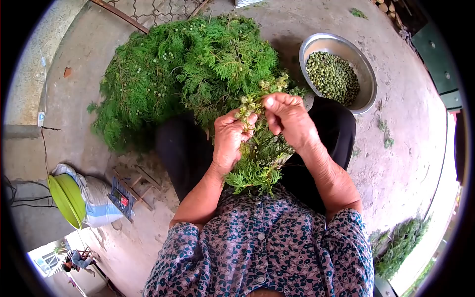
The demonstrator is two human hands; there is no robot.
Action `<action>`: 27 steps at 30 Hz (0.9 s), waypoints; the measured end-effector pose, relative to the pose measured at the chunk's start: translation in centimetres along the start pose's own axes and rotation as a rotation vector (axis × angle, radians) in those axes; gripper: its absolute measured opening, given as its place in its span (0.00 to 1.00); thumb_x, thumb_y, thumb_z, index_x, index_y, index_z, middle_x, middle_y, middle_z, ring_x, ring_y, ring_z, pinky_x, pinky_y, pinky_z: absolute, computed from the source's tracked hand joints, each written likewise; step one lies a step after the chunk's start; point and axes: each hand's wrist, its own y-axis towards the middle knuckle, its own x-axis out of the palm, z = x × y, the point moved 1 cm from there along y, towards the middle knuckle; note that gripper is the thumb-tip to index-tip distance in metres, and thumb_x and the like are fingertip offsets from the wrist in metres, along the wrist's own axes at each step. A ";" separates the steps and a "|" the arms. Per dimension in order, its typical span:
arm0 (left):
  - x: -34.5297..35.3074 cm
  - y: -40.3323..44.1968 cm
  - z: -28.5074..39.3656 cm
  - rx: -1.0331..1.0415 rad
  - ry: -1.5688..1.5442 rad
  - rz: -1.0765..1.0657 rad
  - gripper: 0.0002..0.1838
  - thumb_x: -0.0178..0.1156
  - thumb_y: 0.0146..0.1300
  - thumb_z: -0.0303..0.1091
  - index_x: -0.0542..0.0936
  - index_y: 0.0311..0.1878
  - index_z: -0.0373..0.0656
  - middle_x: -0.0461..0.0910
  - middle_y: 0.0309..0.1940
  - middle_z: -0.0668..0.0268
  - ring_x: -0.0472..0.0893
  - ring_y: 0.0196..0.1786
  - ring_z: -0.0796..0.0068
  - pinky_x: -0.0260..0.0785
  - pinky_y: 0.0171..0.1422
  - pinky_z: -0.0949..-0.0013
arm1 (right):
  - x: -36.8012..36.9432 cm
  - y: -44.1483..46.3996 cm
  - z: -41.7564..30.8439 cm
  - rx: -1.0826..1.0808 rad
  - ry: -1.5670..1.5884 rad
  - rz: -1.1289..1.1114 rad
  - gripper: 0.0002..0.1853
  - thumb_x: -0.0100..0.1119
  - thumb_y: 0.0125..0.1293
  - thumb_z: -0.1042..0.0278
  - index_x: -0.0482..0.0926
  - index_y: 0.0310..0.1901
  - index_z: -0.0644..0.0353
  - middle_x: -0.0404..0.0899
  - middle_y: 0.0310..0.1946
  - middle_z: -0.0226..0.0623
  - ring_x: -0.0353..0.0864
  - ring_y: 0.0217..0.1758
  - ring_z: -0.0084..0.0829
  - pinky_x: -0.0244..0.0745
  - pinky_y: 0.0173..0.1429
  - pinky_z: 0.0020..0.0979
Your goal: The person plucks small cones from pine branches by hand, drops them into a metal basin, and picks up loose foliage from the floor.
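Note:
An evergreen branch point(255, 175) with flat, scaly leaves and pale green seed cones lies across my lap, its cone-bearing part raised between my hands. My left hand point(230, 141) is closed around it, thumb and fingers pressed on the stem below the cones. At the cone cluster point(250, 105), my right hand point(293, 121) is in a pinch, thumb against the curled forefinger. The fingertips touch the sprig, and anything small between them is hidden. A big heap of the same green branches point(183, 69) lies in front of me, cones scattered through it.
A steel basin point(368, 81), partly filled with green seed cones point(331, 74), stands ahead on the right. To the left are a white sack point(96, 190), a lime-green basin point(67, 200) and a small wooden stool point(131, 190). Another person point(79, 261) is far off at lower left.

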 end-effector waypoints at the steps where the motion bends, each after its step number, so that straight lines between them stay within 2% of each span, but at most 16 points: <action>1: 0.0 0.0 0.0 0.001 0.001 0.000 0.02 0.59 0.57 0.27 0.79 0.30 0.39 0.71 0.19 0.75 0.64 0.19 0.87 0.53 0.21 0.83 | -0.5 0.1 0.0 0.031 0.194 0.023 0.08 0.55 0.62 0.67 0.79 0.31 0.62 0.73 0.14 0.28 0.65 0.11 0.16 0.58 0.13 0.18; 2: 0.0 -0.1 0.0 0.000 0.015 -0.007 0.02 0.59 0.57 0.27 0.79 0.30 0.40 0.71 0.19 0.75 0.65 0.19 0.88 0.54 0.21 0.83 | -0.9 0.1 -0.3 -0.056 0.106 0.053 0.09 0.55 0.62 0.65 0.79 0.33 0.62 0.71 0.12 0.27 0.64 0.10 0.17 0.56 0.13 0.19; 3: 0.0 -0.2 0.0 -0.001 0.028 -0.014 0.02 0.59 0.57 0.27 0.79 0.30 0.40 0.71 0.19 0.75 0.65 0.19 0.88 0.55 0.21 0.83 | -1.1 -0.5 -1.5 -0.156 0.009 0.072 0.08 0.56 0.61 0.68 0.78 0.34 0.64 0.73 0.16 0.29 0.68 0.13 0.17 0.60 0.15 0.19; 5: 0.2 -0.2 -0.3 0.046 0.080 -0.001 0.04 0.58 0.57 0.28 0.79 0.32 0.37 0.70 0.18 0.74 0.64 0.19 0.88 0.53 0.21 0.83 | -1.6 -1.0 -2.9 -0.590 -0.293 0.314 0.06 0.56 0.60 0.73 0.77 0.37 0.64 0.76 0.21 0.32 0.73 0.19 0.19 0.66 0.21 0.19; 7: 0.1 -0.1 -0.7 0.092 0.131 0.010 0.06 0.58 0.58 0.28 0.79 0.35 0.35 0.68 0.17 0.74 0.62 0.18 0.88 0.50 0.21 0.82 | -3.7 -1.2 -5.4 -0.993 -0.672 0.578 0.09 0.57 0.57 0.78 0.76 0.41 0.65 0.78 0.29 0.34 0.77 0.29 0.23 0.72 0.31 0.21; 9: 0.1 -0.1 -1.2 0.174 0.236 -0.010 0.06 0.57 0.59 0.26 0.79 0.36 0.35 0.69 0.18 0.74 0.63 0.19 0.89 0.51 0.21 0.82 | -6.5 -1.0 -7.6 -0.974 -1.103 0.938 0.14 0.58 0.55 0.78 0.76 0.45 0.62 0.78 0.34 0.35 0.77 0.36 0.24 0.73 0.40 0.25; 10: -0.2 -0.2 -1.4 0.257 0.361 -0.050 0.06 0.56 0.59 0.24 0.79 0.38 0.36 0.72 0.20 0.74 0.65 0.20 0.90 0.56 0.22 0.82 | -7.5 -0.7 -7.9 -0.973 -1.109 0.943 0.14 0.58 0.55 0.78 0.76 0.45 0.62 0.78 0.34 0.35 0.77 0.36 0.24 0.73 0.40 0.25; 12: 0.1 -0.3 -1.5 0.315 0.436 -0.066 0.07 0.55 0.59 0.24 0.79 0.39 0.37 0.74 0.21 0.73 0.67 0.20 0.89 0.58 0.22 0.82 | -8.9 -0.1 -8.0 -0.789 -1.353 1.037 0.14 0.59 0.55 0.78 0.77 0.45 0.61 0.78 0.38 0.36 0.76 0.42 0.25 0.72 0.47 0.28; 14: -0.2 -0.2 -1.8 0.390 0.511 -0.112 0.09 0.53 0.59 0.22 0.79 0.42 0.38 0.77 0.24 0.71 0.69 0.22 0.88 0.63 0.24 0.81 | -8.6 -0.4 -6.5 -0.641 -0.706 0.562 0.11 0.60 0.55 0.76 0.80 0.41 0.58 0.79 0.40 0.36 0.76 0.42 0.27 0.70 0.49 0.27; 15: -0.4 -0.1 -2.2 0.385 0.513 -0.114 0.09 0.53 0.59 0.22 0.79 0.42 0.38 0.77 0.24 0.71 0.69 0.22 0.88 0.63 0.24 0.81 | -6.1 -1.4 -6.6 -0.569 -0.621 0.345 0.08 0.61 0.55 0.72 0.82 0.38 0.57 0.79 0.40 0.35 0.76 0.42 0.28 0.70 0.49 0.26; 16: -0.6 0.1 -2.5 0.419 0.598 -0.113 0.10 0.52 0.58 0.20 0.79 0.42 0.38 0.77 0.24 0.71 0.69 0.22 0.88 0.63 0.24 0.81 | -4.7 -1.7 -6.2 -0.646 -0.743 0.208 0.09 0.62 0.54 0.68 0.82 0.38 0.56 0.80 0.37 0.34 0.75 0.44 0.28 0.70 0.48 0.26; 18: -0.1 0.2 -2.1 0.504 0.696 -0.117 0.13 0.49 0.57 0.17 0.78 0.43 0.37 0.77 0.25 0.71 0.69 0.23 0.89 0.62 0.24 0.81 | -1.9 -2.2 -5.1 -0.729 -0.986 0.130 0.14 0.63 0.50 0.63 0.81 0.39 0.56 0.79 0.37 0.36 0.75 0.43 0.32 0.71 0.48 0.31; 22: 0.2 -0.1 -1.8 0.471 0.727 -0.132 0.13 0.48 0.57 0.16 0.77 0.43 0.36 0.77 0.25 0.71 0.68 0.23 0.89 0.62 0.24 0.81 | -1.2 -1.5 -2.5 -0.732 -0.978 -0.002 0.13 0.63 0.50 0.67 0.80 0.38 0.59 0.78 0.31 0.38 0.75 0.41 0.31 0.71 0.45 0.31; 25: 0.4 -0.2 -2.0 0.454 0.691 -0.141 0.13 0.47 0.56 0.15 0.77 0.42 0.35 0.76 0.25 0.70 0.69 0.23 0.88 0.63 0.25 0.81 | -1.3 -1.5 -1.6 -0.630 -0.882 0.010 0.10 0.61 0.53 0.70 0.79 0.38 0.62 0.77 0.31 0.36 0.74 0.37 0.30 0.68 0.43 0.29; 27: 0.4 -0.3 -1.9 0.501 0.667 -0.167 0.11 0.48 0.57 0.16 0.76 0.42 0.33 0.77 0.26 0.69 0.71 0.25 0.86 0.64 0.27 0.80 | -1.3 -1.6 -1.1 -0.436 -0.685 0.103 0.05 0.59 0.57 0.72 0.78 0.34 0.63 0.77 0.27 0.36 0.75 0.33 0.27 0.70 0.39 0.27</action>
